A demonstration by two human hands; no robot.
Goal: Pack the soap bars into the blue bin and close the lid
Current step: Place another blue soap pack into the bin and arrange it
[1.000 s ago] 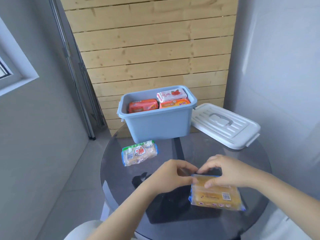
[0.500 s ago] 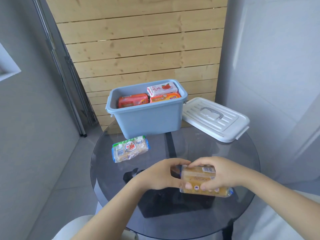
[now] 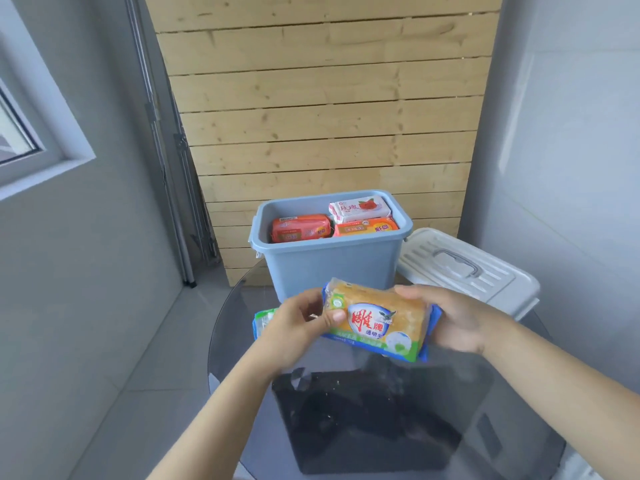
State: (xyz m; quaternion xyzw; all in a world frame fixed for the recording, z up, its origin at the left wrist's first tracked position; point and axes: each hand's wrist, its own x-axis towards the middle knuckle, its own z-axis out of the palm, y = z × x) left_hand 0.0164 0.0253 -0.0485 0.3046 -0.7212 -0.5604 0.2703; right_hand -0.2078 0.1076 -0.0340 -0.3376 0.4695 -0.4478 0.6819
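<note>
Head view: my left hand point(image 3: 300, 322) and right hand point(image 3: 457, 318) grip opposite ends of the yellow soap pack point(image 3: 379, 322), held above the glass table point(image 3: 502, 393) just before the blue bin point(image 3: 332, 268). Three packs lie inside the bin. The white lid point(image 3: 485, 271) rests beside it, off.

Soft daylight, perhaps from window point(image 3: 20, 140); mild blur; edges bowed by wide-angle.

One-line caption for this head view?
Both hands, left hand and right hand, hold a yellow soap pack before the open blue bin.
</note>
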